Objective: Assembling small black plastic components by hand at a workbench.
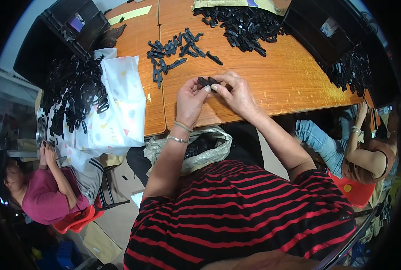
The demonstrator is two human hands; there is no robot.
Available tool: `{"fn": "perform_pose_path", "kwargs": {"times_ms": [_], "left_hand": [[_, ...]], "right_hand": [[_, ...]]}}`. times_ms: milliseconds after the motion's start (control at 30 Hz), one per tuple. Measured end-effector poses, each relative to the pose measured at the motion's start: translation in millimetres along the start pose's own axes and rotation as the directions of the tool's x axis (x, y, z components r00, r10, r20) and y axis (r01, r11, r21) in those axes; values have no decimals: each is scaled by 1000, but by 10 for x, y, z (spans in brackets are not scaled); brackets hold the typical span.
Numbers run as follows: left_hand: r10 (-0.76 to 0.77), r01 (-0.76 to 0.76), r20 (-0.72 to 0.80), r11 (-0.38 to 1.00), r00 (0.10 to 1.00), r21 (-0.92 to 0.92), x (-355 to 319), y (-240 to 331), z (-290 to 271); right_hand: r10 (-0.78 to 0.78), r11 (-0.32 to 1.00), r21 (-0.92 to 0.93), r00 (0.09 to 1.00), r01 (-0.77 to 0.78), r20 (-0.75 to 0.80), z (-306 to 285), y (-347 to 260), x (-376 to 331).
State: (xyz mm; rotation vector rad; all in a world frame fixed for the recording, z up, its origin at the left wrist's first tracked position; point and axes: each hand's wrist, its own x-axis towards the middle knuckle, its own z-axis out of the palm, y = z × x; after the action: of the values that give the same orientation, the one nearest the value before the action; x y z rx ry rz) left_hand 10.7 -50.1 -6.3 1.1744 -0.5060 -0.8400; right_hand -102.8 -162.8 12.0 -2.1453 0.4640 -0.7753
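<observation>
Over the near edge of the wooden table, my left hand [190,100] and my right hand [237,93] meet, thumbs and fingers pinched. Between them is a small black plastic part [203,82], gripped from both sides. Whether it is one piece or two pressed together cannot be made out, since the fingertips cover much of it. Just beyond my hands lies a loose group of long black plastic clips [168,48], some crossing each other. A single clip [214,58] rests apart, closer to my right hand.
A large heap of black parts [247,29] spills from a sack at the back. Black bins with more parts [351,74] stand at both sides. A sack [218,146] lies open at my lap. Co-workers sit left [47,193] and right [367,157].
</observation>
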Motion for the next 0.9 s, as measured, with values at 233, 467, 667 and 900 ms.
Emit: {"fn": "perform_pose_path", "kwargs": {"times_ms": [233,467,667,900], "left_hand": [[90,-90,10,994,996,55,16,-53,-20],[155,-156,13,984,988,89,6,-141,-50],[226,-228,36,972,974,58,-64,-76,19],[340,-329,-1,910,940,254,-218,138,117]], "right_hand": [[22,999,43,997,-25,69,37,46,-1],[61,995,74,994,-68,93,32,-25,-14],[-118,989,-82,992,120,34,35,45,-10],[-15,998,69,1000,14,22,83,-81,-27]]}}
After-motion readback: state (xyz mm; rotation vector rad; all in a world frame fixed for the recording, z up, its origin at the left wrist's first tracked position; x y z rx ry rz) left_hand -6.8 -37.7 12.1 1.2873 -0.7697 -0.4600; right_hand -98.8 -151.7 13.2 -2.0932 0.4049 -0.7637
